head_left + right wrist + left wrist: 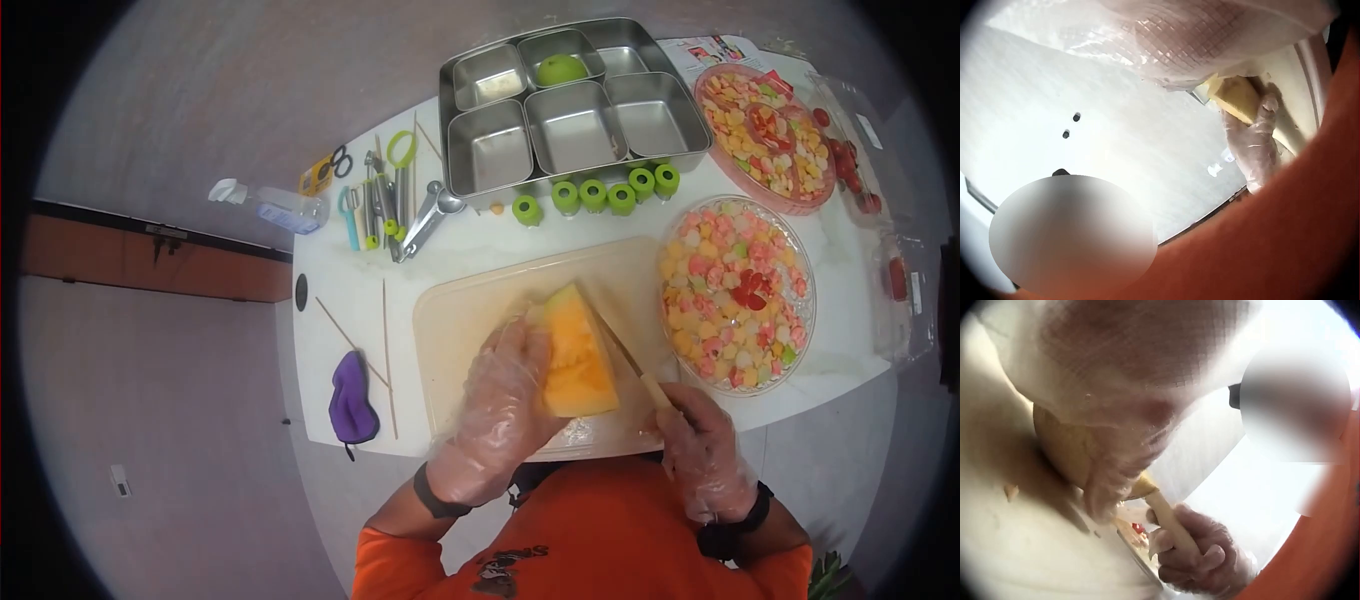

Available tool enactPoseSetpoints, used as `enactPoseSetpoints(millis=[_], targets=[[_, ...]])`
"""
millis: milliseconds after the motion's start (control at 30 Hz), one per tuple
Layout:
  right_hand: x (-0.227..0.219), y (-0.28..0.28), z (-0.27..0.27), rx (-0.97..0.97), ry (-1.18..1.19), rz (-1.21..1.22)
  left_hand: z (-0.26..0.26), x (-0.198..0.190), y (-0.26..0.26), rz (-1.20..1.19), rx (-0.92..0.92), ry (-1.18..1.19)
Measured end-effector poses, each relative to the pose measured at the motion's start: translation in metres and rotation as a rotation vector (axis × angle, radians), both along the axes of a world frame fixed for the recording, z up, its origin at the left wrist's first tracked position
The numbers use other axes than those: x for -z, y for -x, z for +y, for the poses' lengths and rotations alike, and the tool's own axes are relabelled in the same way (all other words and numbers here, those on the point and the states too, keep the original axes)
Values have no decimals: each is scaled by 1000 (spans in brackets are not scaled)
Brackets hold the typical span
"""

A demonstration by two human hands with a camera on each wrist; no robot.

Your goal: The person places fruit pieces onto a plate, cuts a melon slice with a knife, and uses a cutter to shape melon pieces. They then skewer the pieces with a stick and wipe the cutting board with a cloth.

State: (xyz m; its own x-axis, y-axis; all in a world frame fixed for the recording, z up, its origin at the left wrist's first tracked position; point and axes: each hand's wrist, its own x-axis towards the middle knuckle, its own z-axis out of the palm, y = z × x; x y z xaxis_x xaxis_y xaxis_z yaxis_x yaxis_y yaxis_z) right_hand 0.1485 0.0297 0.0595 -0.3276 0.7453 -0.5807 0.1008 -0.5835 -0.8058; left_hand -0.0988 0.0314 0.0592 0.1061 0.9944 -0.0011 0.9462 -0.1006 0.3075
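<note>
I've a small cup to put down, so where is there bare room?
On the board left of the left hand, and on the table between the fruit bowl and the clear packaging. The tray has a bare near-left compartment. It is crowded along its near side, with green cutters, and left of them, among the tools.

1. The tray [570, 130] is gleaming as smooth, glossy metal.
2. The spoons [428, 215] are glinting as shiny metal.
3. The board [455, 330] is looking like smooth plastic.
4. The knife handle [656, 391] is showing a smooth, wood-like surface.
5. The gloves [495, 405] are wrinkling as glossy, clear plastic.
6. The shirt [620, 530] is showing matt cloth.
</note>
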Motion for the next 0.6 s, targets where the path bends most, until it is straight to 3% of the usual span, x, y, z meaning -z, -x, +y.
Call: enactPoseSetpoints(millis=[100, 167, 200, 267, 300, 367, 400, 467, 500, 567, 600], targets=[[16, -2, -2, 8, -80, -15, 2, 14, 4, -36, 58, -89], [41, 2, -5, 17, -456, -173, 2, 17, 12, -108, 134, -185], [31, 3, -1, 27, -461, -167, 4, 19, 13, -100, 143, -189], [2, 5, 12, -73, -171, -151, 7, 21, 15, -181, 92, -222], [12, 1, 9, -69, -178, -146, 9, 18, 16, -176, 96, -228], [42, -8, 3, -177, -676, -141, 13, 11, 21, -352, -57, -96], [32, -6, 5, -177, -682, -136, 13, 10, 23, -347, -59, -102], [6, -2, 8, -65, -180, -29, 13, 12, 30, -784, -264, 58], [6, -1, 8, -69, -182, -27, 13, 8, 32, -782, -266, 54], [6, 0, 8, -68, -212, -35, 13, -2, 38, -1472, -400, 312], [6, 1, 8, -69, -213, -32, 11, 0, 39, -1470, -402, 310]])
